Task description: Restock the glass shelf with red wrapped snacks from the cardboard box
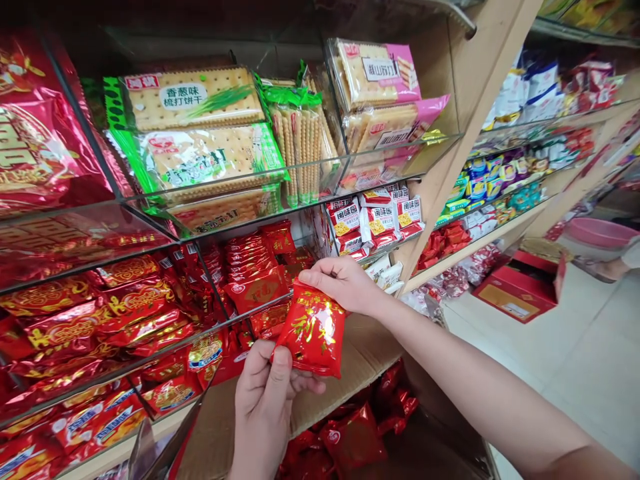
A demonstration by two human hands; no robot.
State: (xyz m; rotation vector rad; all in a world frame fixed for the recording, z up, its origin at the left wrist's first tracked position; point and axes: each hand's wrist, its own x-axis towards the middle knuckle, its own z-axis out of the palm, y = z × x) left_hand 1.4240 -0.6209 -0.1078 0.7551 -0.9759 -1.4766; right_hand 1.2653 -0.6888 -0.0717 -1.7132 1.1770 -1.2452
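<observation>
A shiny red packet point(316, 330) with gold lettering is held between both hands above an open cardboard box point(360, 340). My left hand point(270, 393) pinches its lower left corner, thumb in front. At its top edge my right hand point(340, 283) grips it, with the thumb over the upper left corner. More red packets point(355, 440) lie inside the box. Just behind the hands, similar red packets point(257, 290) are stacked in a shelf compartment.
Clear shelf dividers hold green cracker packs point(200, 157), pink cracker packs point(380, 73) and white-red packets point(380, 220). A wooden post point(450, 160) stands at right. On the floor are a red carton point(523, 287) and a pink basin point(603, 232), near a person's foot point(603, 269).
</observation>
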